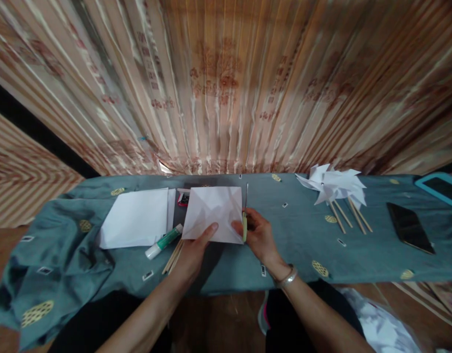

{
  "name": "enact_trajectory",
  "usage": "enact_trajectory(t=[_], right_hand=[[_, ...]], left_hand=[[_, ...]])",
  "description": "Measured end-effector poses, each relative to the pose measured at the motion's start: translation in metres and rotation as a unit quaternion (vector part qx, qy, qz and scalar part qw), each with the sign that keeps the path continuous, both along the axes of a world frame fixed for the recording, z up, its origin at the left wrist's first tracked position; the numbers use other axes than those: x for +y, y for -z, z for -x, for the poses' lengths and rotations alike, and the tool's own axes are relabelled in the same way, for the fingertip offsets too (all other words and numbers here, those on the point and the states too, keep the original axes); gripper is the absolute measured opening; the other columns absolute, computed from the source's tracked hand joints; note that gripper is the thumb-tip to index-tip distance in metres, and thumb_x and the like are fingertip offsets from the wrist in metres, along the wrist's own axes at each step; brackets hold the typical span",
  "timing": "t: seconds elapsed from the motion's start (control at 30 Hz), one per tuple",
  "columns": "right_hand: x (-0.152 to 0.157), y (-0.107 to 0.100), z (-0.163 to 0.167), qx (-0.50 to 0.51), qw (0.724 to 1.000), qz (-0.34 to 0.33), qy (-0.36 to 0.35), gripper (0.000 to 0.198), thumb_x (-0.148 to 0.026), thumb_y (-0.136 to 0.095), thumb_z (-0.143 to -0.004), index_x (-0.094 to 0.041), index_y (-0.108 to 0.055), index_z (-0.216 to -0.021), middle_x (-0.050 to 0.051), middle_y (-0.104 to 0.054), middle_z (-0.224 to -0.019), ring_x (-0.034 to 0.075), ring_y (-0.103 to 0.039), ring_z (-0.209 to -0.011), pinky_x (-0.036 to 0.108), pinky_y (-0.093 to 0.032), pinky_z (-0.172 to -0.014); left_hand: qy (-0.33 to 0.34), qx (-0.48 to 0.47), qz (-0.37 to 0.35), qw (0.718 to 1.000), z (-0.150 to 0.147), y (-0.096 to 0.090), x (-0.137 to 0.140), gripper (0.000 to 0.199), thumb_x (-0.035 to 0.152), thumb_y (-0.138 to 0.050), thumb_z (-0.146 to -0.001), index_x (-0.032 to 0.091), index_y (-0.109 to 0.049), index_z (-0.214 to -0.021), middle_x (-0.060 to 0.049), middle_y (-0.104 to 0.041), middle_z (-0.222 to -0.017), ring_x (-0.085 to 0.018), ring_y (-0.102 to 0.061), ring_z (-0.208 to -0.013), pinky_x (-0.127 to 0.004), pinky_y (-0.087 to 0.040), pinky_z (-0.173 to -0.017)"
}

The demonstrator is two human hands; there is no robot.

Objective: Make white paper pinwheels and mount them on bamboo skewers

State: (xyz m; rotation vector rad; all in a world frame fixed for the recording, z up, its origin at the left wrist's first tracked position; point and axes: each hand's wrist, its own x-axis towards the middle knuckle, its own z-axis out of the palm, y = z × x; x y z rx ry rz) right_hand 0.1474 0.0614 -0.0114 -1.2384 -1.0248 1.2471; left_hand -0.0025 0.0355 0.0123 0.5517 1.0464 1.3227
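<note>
Your left hand point(192, 252) pinches the white paper square point(213, 213) at its lower edge; your right hand point(258, 234), just beside it, grips scissors point(245, 215).

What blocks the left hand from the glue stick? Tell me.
Nothing visible. The left hand pinches the creased square white paper, and the green-and-white glue stick lies just to its left on the teal cloth, beside thin wooden sticks. The gap between them is bare cloth.
</note>
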Motion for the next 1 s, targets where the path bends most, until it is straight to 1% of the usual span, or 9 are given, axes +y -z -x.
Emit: enact_trajectory(t=[0.1, 0.17, 0.23, 0.33, 0.4, 0.47, 0.67, 0.83, 1.0], right_hand=[[-0.004, 0.001, 0.002, -0.010, 0.999, 0.005, -0.030, 0.051, -0.041, -0.085, -0.055, -0.018, -0.063, -0.095, -0.001, -0.068, -0.073, 0.014, -0.062, -0.065, 0.025, -0.050, -0.059], [-0.007, -0.001, -0.001, -0.006, 0.997, 0.024, -0.071, 0.052, -0.046, -0.084, -0.056, -0.018, -0.063, -0.094, -0.002, -0.065, -0.070, 0.013, -0.060, -0.063, 0.025, -0.048, -0.058], [-0.011, -0.004, -0.006, -0.008, 0.988, 0.049, -0.143, 0.053, -0.053, -0.080, -0.061, -0.017, -0.062, -0.095, -0.001, -0.064, -0.068, 0.013, -0.059, -0.062, 0.025, -0.046, -0.057], [-0.017, -0.009, -0.014, -0.040, 0.960, 0.080, -0.267, 0.056, -0.060, -0.074, -0.066, -0.016, -0.062, -0.098, 0.002, -0.066, -0.073, 0.012, -0.057, -0.061, 0.025, -0.046, -0.057], [-0.022, -0.011, -0.017, -0.050, 0.939, 0.100, -0.327, 0.057, -0.062, -0.073, -0.066, -0.015, -0.061, -0.096, 0.002, -0.065, -0.074, 0.011, -0.056, -0.060, 0.025, -0.046, -0.057], [-0.026, -0.012, -0.019, -0.047, 0.924, 0.121, -0.360, 0.057, -0.064, -0.072, -0.067, -0.015, -0.061, -0.094, 0.001, -0.064, -0.072, 0.010, -0.054, -0.058, 0.025, -0.046, -0.057], [-0.031, -0.012, -0.020, -0.040, 0.923, 0.130, -0.361, 0.058, -0.064, -0.072, -0.067, -0.014, -0.062, -0.094, 0.001, -0.063, -0.070, 0.010, -0.053, -0.058, 0.024, -0.046, -0.058], [-0.029, -0.010, -0.018, -0.035, 0.918, 0.134, -0.371, 0.051, -0.058, -0.073, -0.070, -0.014, -0.062, -0.092, 0.000, -0.061, -0.067, 0.009, -0.052, -0.056, 0.023, -0.045, -0.056], [-0.030, -0.011, -0.018, -0.035, 0.921, 0.128, -0.366, 0.051, -0.059, -0.072, -0.069, -0.014, -0.062, -0.092, 0.000, -0.060, -0.068, 0.009, -0.051, -0.056, 0.024, -0.045, -0.056]], left_hand=[[-0.059, -0.006, 0.064, 0.996, 0.008, 0.000, 0.009, 0.025, 0.024, -0.068, -0.082, 0.016, -0.067, -0.105, -0.010, -0.070, -0.117, -0.024, -0.063, -0.114, -0.036, -0.049, -0.101], [-0.098, -0.002, 0.082, 0.992, 0.015, -0.003, 0.016, 0.018, 0.023, -0.062, -0.087, 0.016, -0.068, -0.102, -0.009, -0.072, -0.113, -0.021, -0.064, -0.112, -0.033, -0.050, -0.099], [-0.146, 0.005, 0.066, 0.987, 0.023, -0.009, 0.023, 0.021, 0.020, -0.059, -0.089, 0.018, -0.066, -0.109, -0.007, -0.071, -0.116, -0.019, -0.063, -0.114, -0.031, -0.049, -0.101], [-0.203, 0.001, 0.035, 0.979, 0.034, -0.021, 0.031, 0.031, 0.015, -0.056, -0.091, 0.020, -0.061, -0.121, -0.006, -0.069, -0.120, -0.018, -0.062, -0.116, -0.031, -0.049, -0.101], [-0.223, -0.006, 0.025, 0.974, 0.040, -0.027, 0.033, 0.034, 0.015, -0.055, -0.091, 0.019, -0.058, -0.125, -0.006, -0.069, -0.120, -0.019, -0.062, -0.116, -0.031, -0.050, -0.100], [-0.225, -0.008, 0.019, 0.974, 0.042, -0.029, 0.033, 0.035, 0.017, -0.056, -0.091, 0.019, -0.058, -0.126, -0.006, -0.069, -0.122, -0.018, -0.062, -0.116, -0.030, -0.049, -0.101], [-0.217, -0.008, 0.004, 0.976, 0.037, -0.024, 0.031, 0.034, 0.014, -0.056, -0.090, 0.018, -0.060, -0.124, -0.007, -0.068, -0.124, -0.018, -0.061, -0.117, -0.030, -0.046, -0.104], [-0.192, -0.030, 0.013, 0.981, 0.031, -0.021, 0.029, 0.034, 0.011, -0.056, -0.090, 0.017, -0.060, -0.123, -0.007, -0.069, -0.120, -0.018, -0.065, -0.111, -0.031, -0.049, -0.101], [-0.190, -0.022, 0.013, 0.982, 0.029, -0.020, 0.027, 0.034, 0.012, -0.056, -0.090, 0.017, -0.059, -0.124, -0.007, -0.070, -0.117, -0.019, -0.065, -0.110, -0.032, -0.049, -0.101]])
